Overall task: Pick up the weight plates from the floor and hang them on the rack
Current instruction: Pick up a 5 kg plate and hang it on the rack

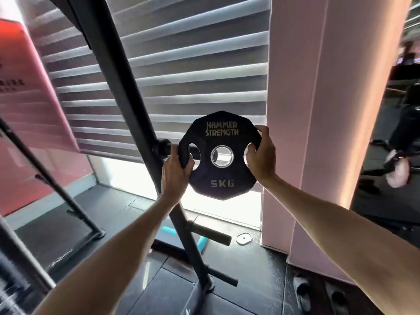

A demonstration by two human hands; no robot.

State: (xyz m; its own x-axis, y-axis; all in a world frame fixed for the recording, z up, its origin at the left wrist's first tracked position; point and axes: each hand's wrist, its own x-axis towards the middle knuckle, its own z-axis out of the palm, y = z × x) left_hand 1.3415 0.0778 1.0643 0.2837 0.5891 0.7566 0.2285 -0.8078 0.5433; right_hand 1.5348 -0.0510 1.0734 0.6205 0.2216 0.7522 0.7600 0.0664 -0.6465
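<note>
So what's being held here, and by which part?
The 5 kg weight plate, in both hands: left hand grips the rim at the left grip hole, right hand at the right one.

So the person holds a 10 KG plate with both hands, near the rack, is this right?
No: the head view shows the plate marked 5 KG, not 10 KG. The left hand and right hand do hold it near the rack.

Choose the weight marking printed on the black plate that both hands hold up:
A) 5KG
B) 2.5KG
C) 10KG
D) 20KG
A: the weight plate reads "5KG" below its centre hole, with the left hand and the right hand each holding one side.
</note>
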